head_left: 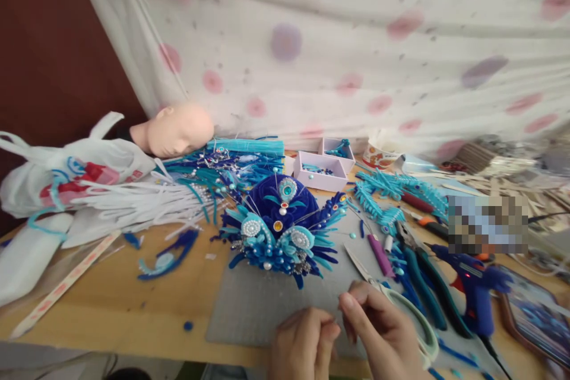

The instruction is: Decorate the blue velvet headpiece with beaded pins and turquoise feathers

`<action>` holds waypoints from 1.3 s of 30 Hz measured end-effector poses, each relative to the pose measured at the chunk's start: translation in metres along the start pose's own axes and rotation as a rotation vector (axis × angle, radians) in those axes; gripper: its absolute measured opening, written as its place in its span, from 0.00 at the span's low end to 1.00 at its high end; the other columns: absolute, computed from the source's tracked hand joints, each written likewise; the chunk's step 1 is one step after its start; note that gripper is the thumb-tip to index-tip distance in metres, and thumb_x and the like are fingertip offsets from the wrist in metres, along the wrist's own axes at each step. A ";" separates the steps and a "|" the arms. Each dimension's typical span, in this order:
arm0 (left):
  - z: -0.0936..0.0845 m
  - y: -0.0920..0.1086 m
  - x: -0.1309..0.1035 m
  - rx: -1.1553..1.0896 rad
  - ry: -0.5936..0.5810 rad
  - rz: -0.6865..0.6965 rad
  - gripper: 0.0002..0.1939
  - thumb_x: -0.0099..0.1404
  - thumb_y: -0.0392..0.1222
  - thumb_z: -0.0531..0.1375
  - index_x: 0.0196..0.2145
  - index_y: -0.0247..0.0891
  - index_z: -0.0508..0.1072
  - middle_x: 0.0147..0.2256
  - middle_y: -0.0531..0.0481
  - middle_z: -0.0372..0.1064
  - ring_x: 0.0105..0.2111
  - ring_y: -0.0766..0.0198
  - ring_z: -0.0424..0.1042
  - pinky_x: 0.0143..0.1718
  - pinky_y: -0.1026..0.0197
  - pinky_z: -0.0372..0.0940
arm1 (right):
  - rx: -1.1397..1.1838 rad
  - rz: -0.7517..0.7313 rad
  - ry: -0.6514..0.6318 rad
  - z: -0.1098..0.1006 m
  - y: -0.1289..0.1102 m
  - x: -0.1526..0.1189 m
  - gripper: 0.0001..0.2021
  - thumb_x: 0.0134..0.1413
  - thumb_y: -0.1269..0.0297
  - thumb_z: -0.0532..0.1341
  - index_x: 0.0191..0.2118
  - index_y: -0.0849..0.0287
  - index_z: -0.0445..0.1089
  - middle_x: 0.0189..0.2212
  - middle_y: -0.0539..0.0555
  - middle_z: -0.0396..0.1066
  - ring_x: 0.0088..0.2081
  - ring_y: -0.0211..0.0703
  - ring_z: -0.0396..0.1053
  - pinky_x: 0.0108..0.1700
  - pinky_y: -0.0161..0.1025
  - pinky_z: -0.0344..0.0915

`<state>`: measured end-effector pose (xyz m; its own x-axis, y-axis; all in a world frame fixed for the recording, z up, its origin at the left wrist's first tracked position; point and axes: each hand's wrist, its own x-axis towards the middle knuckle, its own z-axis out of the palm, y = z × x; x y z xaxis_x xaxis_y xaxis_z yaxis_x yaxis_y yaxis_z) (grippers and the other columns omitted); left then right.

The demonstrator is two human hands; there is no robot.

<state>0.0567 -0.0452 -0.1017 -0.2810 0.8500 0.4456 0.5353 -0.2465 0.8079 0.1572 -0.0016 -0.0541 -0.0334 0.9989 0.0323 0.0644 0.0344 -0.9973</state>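
Note:
Low over the front of the grey cutting mat [249,309], my left hand [303,341] and my right hand [383,329] are close together, each with thumb and fingers pinched. Whatever lies between the fingertips, if anything, is too small or hidden to make out. Just beyond them sits an ornate blue headpiece [285,231] with pearls, jewels and pipe-cleaner petals. Pale green-handled scissors [418,314] lie beside my right hand and are partly covered by it.
To the right lie pliers [421,279], a blue glue gun [474,285] and a phone [538,314]. White bead boxes [320,172] and a mannequin head [180,130] are behind. White stems [133,202] and a ruler-like strip [65,285] lie left.

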 end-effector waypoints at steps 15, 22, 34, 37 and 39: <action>-0.011 0.003 0.006 -0.032 -0.170 -0.006 0.14 0.75 0.38 0.47 0.30 0.43 0.62 0.20 0.59 0.67 0.19 0.69 0.70 0.23 0.70 0.60 | 0.100 -0.066 0.008 0.005 0.008 0.005 0.20 0.58 0.54 0.66 0.21 0.59 0.63 0.16 0.44 0.59 0.18 0.30 0.56 0.22 0.28 0.56; -0.009 0.004 0.006 0.029 -0.100 0.094 0.12 0.75 0.36 0.48 0.33 0.43 0.64 0.21 0.60 0.68 0.19 0.70 0.71 0.22 0.71 0.61 | 0.152 -0.045 0.040 0.008 0.013 0.002 0.19 0.59 0.54 0.66 0.23 0.59 0.65 0.18 0.44 0.59 0.19 0.29 0.56 0.22 0.28 0.56; -0.012 -0.001 0.007 0.174 -0.042 0.255 0.08 0.77 0.40 0.48 0.44 0.40 0.67 0.27 0.55 0.77 0.24 0.69 0.77 0.28 0.72 0.67 | 0.133 0.024 0.042 0.009 0.013 -0.003 0.21 0.59 0.48 0.63 0.24 0.57 0.64 0.16 0.44 0.60 0.18 0.32 0.59 0.21 0.29 0.58; -0.012 0.000 0.012 0.205 -0.035 0.315 0.09 0.77 0.39 0.48 0.41 0.40 0.67 0.26 0.55 0.75 0.22 0.69 0.76 0.27 0.70 0.67 | 0.105 0.028 0.047 0.008 0.014 -0.002 0.22 0.59 0.46 0.63 0.24 0.57 0.64 0.16 0.44 0.60 0.17 0.32 0.58 0.20 0.29 0.56; -0.013 0.000 0.015 0.224 -0.024 0.352 0.10 0.77 0.39 0.48 0.39 0.40 0.67 0.24 0.56 0.74 0.21 0.69 0.75 0.25 0.69 0.66 | 0.087 0.039 0.051 0.006 0.014 -0.002 0.22 0.58 0.45 0.63 0.24 0.57 0.64 0.15 0.44 0.60 0.17 0.32 0.58 0.20 0.30 0.56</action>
<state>0.0422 -0.0381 -0.0897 -0.0324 0.7429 0.6686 0.7565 -0.4190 0.5022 0.1518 -0.0029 -0.0687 0.0182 0.9998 -0.0057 -0.0227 -0.0053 -0.9997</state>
